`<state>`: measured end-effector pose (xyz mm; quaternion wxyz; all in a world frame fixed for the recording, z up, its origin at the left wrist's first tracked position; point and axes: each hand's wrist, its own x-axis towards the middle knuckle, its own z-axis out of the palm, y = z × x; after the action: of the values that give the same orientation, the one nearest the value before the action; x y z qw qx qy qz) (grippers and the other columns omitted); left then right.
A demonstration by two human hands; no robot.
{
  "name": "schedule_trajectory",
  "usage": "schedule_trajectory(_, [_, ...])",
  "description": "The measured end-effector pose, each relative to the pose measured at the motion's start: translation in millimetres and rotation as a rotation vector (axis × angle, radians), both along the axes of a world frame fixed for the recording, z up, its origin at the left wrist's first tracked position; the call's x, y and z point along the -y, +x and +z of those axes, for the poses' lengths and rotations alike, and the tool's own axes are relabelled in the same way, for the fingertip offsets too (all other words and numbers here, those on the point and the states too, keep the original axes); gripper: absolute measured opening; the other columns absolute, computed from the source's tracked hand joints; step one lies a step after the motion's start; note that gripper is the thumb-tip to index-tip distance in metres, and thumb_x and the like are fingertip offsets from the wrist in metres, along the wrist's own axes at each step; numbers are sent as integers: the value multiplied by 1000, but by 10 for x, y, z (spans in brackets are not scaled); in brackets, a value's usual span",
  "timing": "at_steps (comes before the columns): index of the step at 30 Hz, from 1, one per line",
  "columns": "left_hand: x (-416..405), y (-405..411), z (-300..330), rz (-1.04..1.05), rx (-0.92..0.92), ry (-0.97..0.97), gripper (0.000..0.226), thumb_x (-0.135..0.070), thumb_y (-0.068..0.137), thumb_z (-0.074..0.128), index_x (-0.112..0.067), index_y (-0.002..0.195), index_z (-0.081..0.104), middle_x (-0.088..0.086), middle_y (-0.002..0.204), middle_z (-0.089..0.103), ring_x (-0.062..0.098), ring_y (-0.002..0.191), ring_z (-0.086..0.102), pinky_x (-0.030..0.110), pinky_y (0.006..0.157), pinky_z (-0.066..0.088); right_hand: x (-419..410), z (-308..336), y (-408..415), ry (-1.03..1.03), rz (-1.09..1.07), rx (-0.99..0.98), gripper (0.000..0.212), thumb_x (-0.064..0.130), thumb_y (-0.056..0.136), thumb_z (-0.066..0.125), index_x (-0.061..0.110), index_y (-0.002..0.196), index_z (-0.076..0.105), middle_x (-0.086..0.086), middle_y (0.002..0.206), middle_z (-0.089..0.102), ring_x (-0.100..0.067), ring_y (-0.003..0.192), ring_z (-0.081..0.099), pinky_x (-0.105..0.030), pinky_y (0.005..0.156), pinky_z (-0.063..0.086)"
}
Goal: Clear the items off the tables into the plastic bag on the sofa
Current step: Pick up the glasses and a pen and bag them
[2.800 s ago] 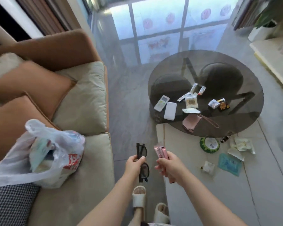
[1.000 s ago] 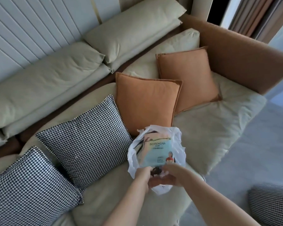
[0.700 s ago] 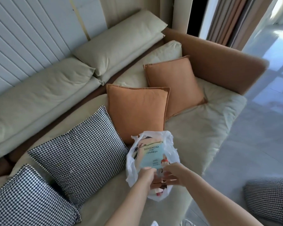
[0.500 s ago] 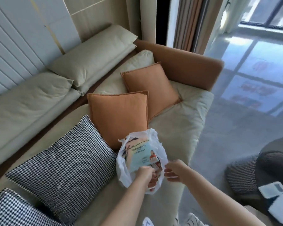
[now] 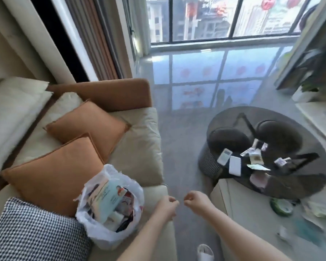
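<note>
Two empty hands, between sofa and tables.
Our left hand [image 5: 167, 206] and right hand [image 5: 193, 201] hang loosely curled, holding nothing; the plastic bag [image 5: 109, 206] sits left on the sofa [image 5: 139, 144], items remaining on the round table [image 5: 309, 185] right.

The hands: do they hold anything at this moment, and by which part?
Nothing is held. The left hand and right hand hang loosely curled over the floor, beside the plastic bag.

Home living room: sofa [image 5: 139, 140], cushions [image 5: 87, 121]
</note>
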<state>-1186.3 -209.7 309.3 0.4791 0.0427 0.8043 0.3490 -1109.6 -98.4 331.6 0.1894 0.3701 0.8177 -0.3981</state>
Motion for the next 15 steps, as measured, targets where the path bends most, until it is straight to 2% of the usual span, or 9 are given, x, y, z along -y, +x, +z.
schedule_trajectory(3, [-327, 297, -11, -198, -46, -28, 3, -20, 88, 53, -23, 88, 53, 3, 72, 58, 13, 51, 52, 20, 48, 37, -244, -32, 418, 7, -121, 10, 28, 21, 88, 53, 15, 111, 69, -3, 115, 68, -18, 108, 61, -23, 85, 45])
schedule_trajectory(6, [-672, 620, -12, -363, -125, -48, 11, -25, 84, 57, -22, 95, 60, 11, 96, 70, 21, 72, 66, 26, 64, 49, -498, -88, 881, 6, -251, 17, 27, 22, 88, 53, 17, 109, 68, -3, 116, 67, -18, 111, 59, -24, 88, 45])
schedule_trajectory(9, [-1038, 962, -29, -548, -179, -44, 24, -30, 84, 59, -19, 103, 65, 5, 104, 70, 22, 93, 69, 28, 76, 53, -771, -139, 1380, -5, -384, 27, 23, 23, 87, 54, 18, 107, 67, -3, 115, 67, -21, 108, 60, -27, 87, 47])
schedule_trajectory(12, [-1399, 1329, -49, -689, -208, -36, 29, -36, 83, 60, -19, 105, 64, 2, 106, 70, 21, 99, 67, 29, 84, 53, -1057, -202, 1872, -5, -493, 46, 20, 25, 87, 55, 21, 103, 65, -3, 111, 68, -23, 104, 61, -29, 86, 47])
schedule_trajectory(15, [-1723, 1695, -63, -757, -208, -48, 32, -40, 83, 59, -20, 108, 64, 0, 108, 69, 18, 98, 66, 28, 86, 53, -1353, -271, 2313, -26, -583, 35, 21, 24, 88, 55, 18, 105, 65, -5, 110, 68, -23, 103, 61, -30, 88, 49])
